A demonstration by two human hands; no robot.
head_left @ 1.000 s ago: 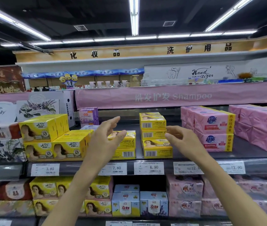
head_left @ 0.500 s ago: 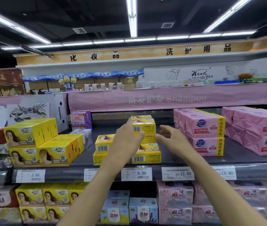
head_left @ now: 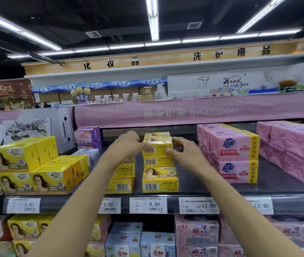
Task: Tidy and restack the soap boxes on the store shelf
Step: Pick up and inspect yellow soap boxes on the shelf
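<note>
Fingers of the left hand (head_left: 127,145) and right hand (head_left: 186,154) pinch the top yellow soap box (head_left: 157,148) by its side edges; it is probably light, stiff cardboard.

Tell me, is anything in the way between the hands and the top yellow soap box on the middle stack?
Nothing visible is. The left hand and the right hand both touch the top yellow cardboard soap box, one at each end.

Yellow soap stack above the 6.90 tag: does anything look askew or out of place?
Yes. The yellow stack above the 6.90 tag faces out barcode sides, with one portrait panel showing low in it, unlike the portrait-front yellow boxes to the left. Both the left hand and right hand grip its top box.
</note>
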